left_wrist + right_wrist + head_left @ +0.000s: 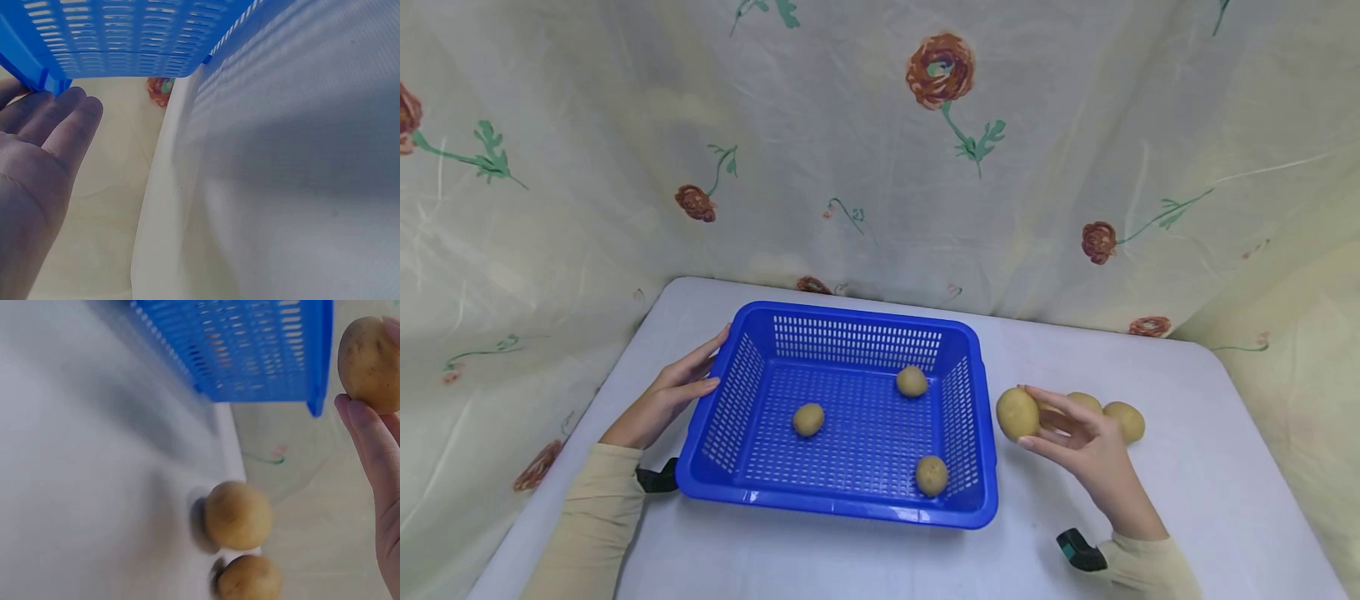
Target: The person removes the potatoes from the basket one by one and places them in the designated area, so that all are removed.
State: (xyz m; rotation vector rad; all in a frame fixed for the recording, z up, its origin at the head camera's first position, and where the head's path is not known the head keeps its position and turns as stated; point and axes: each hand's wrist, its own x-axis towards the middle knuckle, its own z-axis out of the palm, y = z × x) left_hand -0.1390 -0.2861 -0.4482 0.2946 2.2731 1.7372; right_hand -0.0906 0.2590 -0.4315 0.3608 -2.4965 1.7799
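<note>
The right hand (1086,442) pinches a potato (1017,413) just off the blue basket's (842,504) right wall, above the worktop (1187,492). The left hand (673,392) rests with straight fingers against the basket's left rim. Three potatoes (808,419) lie inside the basket; two more potatoes (1124,421) sit just behind the right hand.

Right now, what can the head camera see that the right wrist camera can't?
Only the head view shows three brown potatoes inside the blue plastic slotted basket, such as one, and the left hand touching its side. Only the right wrist view shows the table edge with pale cloth beyond. Both show the right hand holding a potato and two potatoes on the table.
</note>
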